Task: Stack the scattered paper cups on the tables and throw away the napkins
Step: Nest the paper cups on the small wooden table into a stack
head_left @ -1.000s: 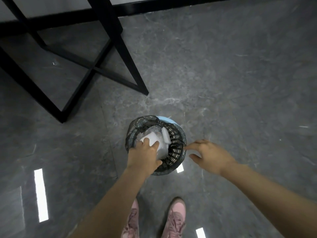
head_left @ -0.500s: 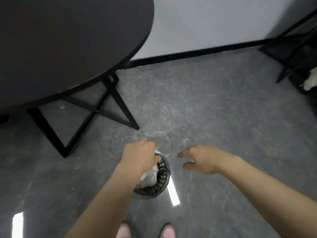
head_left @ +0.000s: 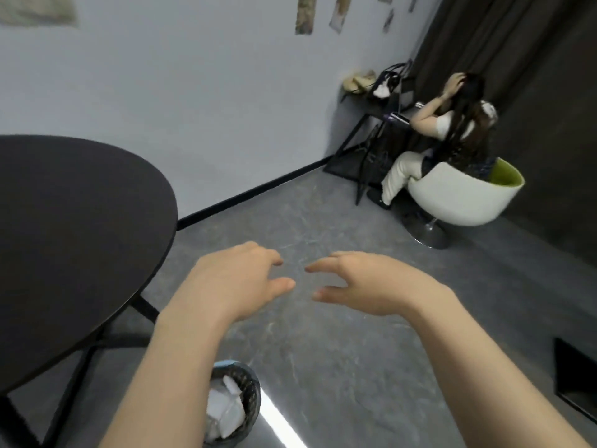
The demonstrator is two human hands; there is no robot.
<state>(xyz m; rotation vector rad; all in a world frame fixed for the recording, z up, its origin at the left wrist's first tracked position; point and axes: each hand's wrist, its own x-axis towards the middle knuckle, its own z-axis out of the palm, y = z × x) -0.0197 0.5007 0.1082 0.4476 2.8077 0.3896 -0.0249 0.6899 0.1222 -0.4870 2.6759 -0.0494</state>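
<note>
Fingers (head_left: pixel 271 258) of the left hand (head_left: pixel 232 282) — loosely curved, slightly parted, holding nothing; thumb stuck out toward the other hand. Right hand (head_left: pixel 371 286): same posture, fingers relaxed and a little apart, thumb below them, nothing held. Both hands hang in the air above the grey floor (head_left: pixel 339 350), close to each other but not touching, palms down.

Waste bin (head_left: pixel 247 389): black mesh with a dark liner, a strip of blue at its far rim, standing on the floor beneath the left forearm, near the bottom edge of the view. Napkins (head_left: pixel 226 405) — crumpled white paper, lying inside the bin. No paper cups in view.

Round table (head_left: pixel 74 227): black top, at the left, on black crossed legs; its visible surface is bare.

White wall (head_left: pixel 193 101): black skirting along its foot, small pictures pinned high up.

Far right corner: a seated person (head_left: pixel 452 134), hands raised to the head, in a white tub chair (head_left: pixel 458 195) with a green inside, before a dark curtain (head_left: pixel 504 43). Beside it, a black side table (head_left: pixel 378 108) bearing blurred items.
</note>
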